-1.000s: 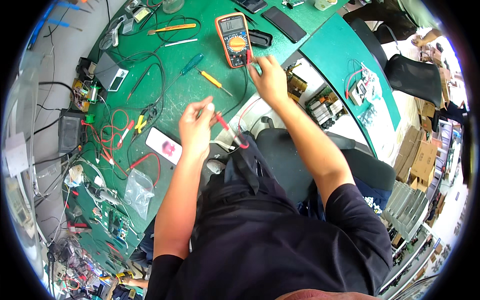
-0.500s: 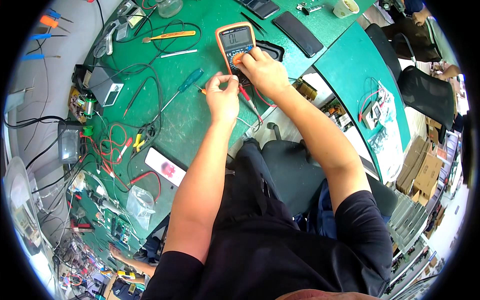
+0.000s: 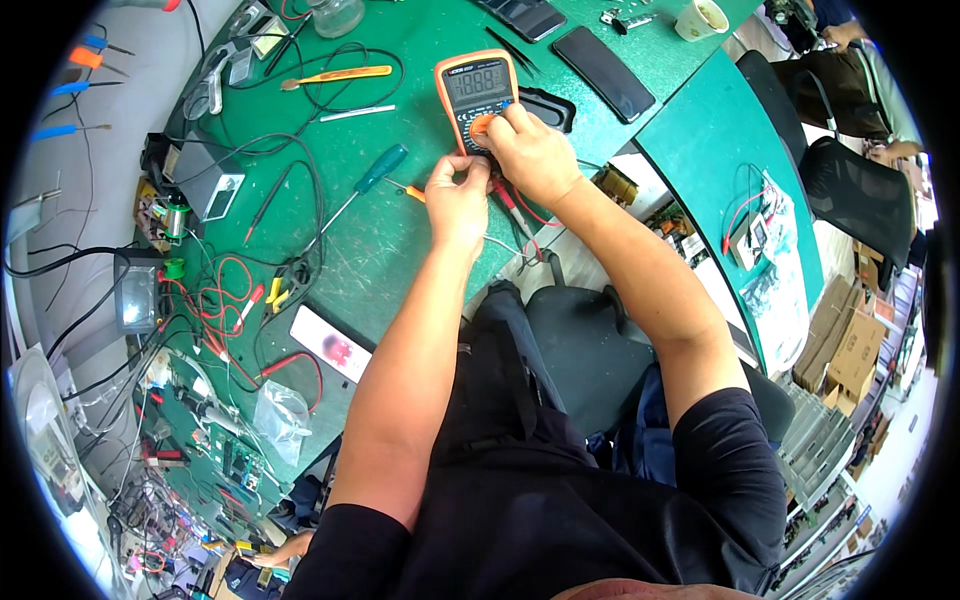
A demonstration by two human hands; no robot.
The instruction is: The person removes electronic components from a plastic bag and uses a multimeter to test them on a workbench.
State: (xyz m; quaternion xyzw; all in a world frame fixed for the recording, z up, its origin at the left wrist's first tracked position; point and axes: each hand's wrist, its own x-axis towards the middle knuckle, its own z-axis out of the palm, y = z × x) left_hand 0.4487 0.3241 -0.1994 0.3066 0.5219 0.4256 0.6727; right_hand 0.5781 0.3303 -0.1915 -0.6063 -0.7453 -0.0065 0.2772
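A digital multimeter with an orange rim and lit grey display lies tilted on the green bench. My right hand has its fingers closed round the orange rotary dial. At the meter's lower edge, my left hand is pinched closed; what sits between its fingertips is hidden. A red test probe and its lead hang below my right hand, by the bench edge. Left of my left hand lies a teal-handled screwdriver. A small orange-tipped tool pokes out beside the fingers.
A dark phone and a cup are at the far right. Yellow tweezers, a black probe and tangled leads spread leftward. Nearer me lies a white phone. A chair stands below the bench edge.
The display's reading has changed to a full row of digits. My left hand has shifted slightly right, against the meter's lower edge. My right hand stays on the dial.
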